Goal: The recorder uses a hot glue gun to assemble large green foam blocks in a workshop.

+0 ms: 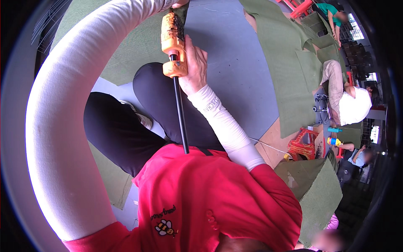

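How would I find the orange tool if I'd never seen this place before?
Start at the big red shirt at the bottom and follow the thin black rod up over the black trousers. At its top is the orange tool, gripped by the right hand. It is the only orange, grimy thing against the green mats.

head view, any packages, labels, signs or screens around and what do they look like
Print on the sleeve: small dark lettering on the white right forearm sleeve.
Badge on the shirt: small cartoon bee, yellow, black and white, with dark lettering arched above, on the red front.
No packages, signs or screens can be made out.
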A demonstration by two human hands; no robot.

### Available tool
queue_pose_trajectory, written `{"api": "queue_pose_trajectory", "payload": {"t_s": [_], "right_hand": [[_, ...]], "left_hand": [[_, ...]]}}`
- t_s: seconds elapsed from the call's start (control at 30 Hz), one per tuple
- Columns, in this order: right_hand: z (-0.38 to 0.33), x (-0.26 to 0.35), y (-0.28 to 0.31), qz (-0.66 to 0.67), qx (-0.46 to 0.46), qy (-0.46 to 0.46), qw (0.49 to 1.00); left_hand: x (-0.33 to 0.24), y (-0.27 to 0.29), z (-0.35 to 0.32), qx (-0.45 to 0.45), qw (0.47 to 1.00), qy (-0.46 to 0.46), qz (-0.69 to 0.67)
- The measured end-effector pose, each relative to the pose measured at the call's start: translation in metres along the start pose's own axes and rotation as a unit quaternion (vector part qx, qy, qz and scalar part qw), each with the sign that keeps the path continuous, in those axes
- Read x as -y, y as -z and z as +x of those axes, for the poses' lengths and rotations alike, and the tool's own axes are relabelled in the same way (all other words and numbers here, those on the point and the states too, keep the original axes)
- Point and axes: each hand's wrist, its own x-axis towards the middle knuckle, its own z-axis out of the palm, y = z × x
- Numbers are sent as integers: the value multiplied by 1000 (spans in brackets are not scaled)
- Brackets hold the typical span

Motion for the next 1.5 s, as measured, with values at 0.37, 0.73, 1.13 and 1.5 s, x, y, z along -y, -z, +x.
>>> {"api": "queue_pose_trajectory", "payload": {"t_s": [0.37, 0.73, 1.13, 1.5], "right_hand": [[-2, 12, -4, -8, 8, 8, 1000], [-2, 6, -5, -18, 8, 8, 1000], [-5, 8, -6, -24, 4, 1, 1000], [-4, -1, -7, 27, 27, -21, 999]], "left_hand": [[-12, 9, 7, 85, 977, -42, 193], [-10, 20, -13, 53, 997, 13, 47], [-5, 23, -24, 69, 998, 3, -6], [13, 30, -20, 79, 996, -3, -46]]}}
